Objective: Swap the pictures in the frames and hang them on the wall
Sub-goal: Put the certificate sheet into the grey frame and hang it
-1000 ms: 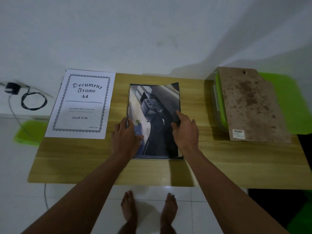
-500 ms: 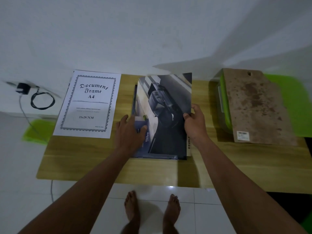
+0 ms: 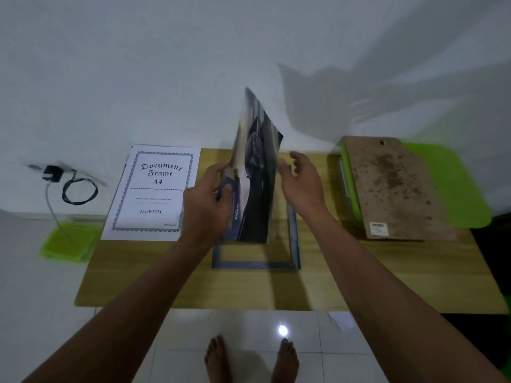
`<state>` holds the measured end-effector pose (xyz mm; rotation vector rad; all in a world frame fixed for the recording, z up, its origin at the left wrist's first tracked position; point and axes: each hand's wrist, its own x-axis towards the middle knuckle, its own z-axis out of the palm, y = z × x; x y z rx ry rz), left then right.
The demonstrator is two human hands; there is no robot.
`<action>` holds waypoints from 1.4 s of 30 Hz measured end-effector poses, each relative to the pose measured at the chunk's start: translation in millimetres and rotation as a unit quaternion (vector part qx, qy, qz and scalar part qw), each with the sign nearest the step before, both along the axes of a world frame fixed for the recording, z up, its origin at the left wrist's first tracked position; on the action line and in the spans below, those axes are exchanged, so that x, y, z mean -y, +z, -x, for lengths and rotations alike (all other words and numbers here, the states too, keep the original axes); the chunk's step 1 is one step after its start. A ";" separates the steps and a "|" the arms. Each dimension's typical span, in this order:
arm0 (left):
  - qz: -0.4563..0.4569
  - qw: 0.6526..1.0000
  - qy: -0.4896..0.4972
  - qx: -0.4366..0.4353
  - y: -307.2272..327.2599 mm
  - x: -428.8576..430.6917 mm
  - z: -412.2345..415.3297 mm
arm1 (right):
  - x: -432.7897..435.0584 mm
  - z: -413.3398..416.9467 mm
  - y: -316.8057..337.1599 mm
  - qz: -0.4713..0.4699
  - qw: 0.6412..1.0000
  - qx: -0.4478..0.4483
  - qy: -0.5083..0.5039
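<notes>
Counts: one picture (image 3: 257, 167), one frame (image 3: 255, 264), one printed insert sheet (image 3: 154, 189), one brown backing board (image 3: 392, 189), two hands. The picture is a dark glossy print, standing nearly upright and edge-on above the frame, clear of the counter (image 3: 166, 277). The left hand (image 3: 206, 208) pinches its lower left part, thumb on the printed face and fingers behind. The right hand (image 3: 300, 181) is released, with loose spread fingers just beside the picture's right edge – it is blurred, so contact cannot be told. The frame is dark and lies flat on the counter under the picture, between the two forearms, with wood showing through it. The insert sheet reads "Document Frame A4" and lies flat at the counter's left end. The backing board rests on a green box (image 3: 349, 183) at the right end. One charger (image 3: 51, 172) with coiled cable sits off the counter, far left.
</notes>
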<state>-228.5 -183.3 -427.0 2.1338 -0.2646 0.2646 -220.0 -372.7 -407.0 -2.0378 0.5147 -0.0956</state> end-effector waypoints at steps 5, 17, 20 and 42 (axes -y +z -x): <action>-0.055 0.996 -0.061 0.034 46.0 24.1 29.5 | -23.2 -5.8 59.7 -0.084 0.995 0.016 0.044; 0.118 0.962 -0.019 -0.245 54.5 5.2 2.5 | 32.9 47.5 55.3 -0.155 0.984 0.054 -0.071; 0.142 0.946 -0.073 -0.282 47.5 1.0 2.6 | 44.6 67.4 39.9 -0.142 0.986 0.044 -0.068; -0.104 0.955 -0.118 -0.253 -98.3 101.9 123.8 | 152.8 193.9 -122.9 0.092 0.977 -0.193 0.026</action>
